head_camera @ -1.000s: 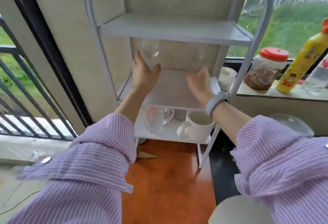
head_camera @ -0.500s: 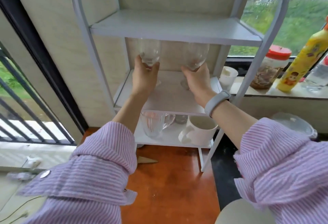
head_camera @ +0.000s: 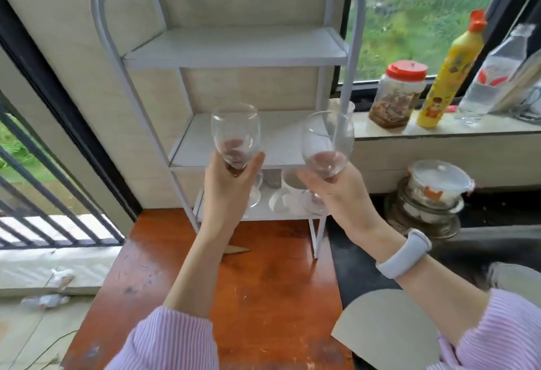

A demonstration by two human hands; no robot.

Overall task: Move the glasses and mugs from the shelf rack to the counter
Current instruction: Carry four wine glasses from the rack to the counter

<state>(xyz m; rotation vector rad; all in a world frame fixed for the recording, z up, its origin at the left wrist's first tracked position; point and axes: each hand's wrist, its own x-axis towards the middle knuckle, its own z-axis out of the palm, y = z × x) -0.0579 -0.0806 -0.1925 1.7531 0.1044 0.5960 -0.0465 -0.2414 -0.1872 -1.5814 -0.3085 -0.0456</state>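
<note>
- The white shelf rack (head_camera: pixel 234 47) stands on the wooden counter (head_camera: pixel 263 296). Its top two shelves are bare.
- A glass mug (head_camera: pixel 255 194) and a white mug (head_camera: pixel 288 194) wait on the bottom shelf.
- Your left hand (head_camera: pixel 231 188) is wrapped around the low part of one wine glass (head_camera: pixel 235 132). The bowl stands up above your fingers.
- Your right hand (head_camera: pixel 336 196) grips the other wine glass (head_camera: pixel 327 141) the same way.
- Both glasses are in the air, in front of the rack.
- Bring them down slowly onto bare wood, well apart. Keep them upright so they don't clink.
</note>
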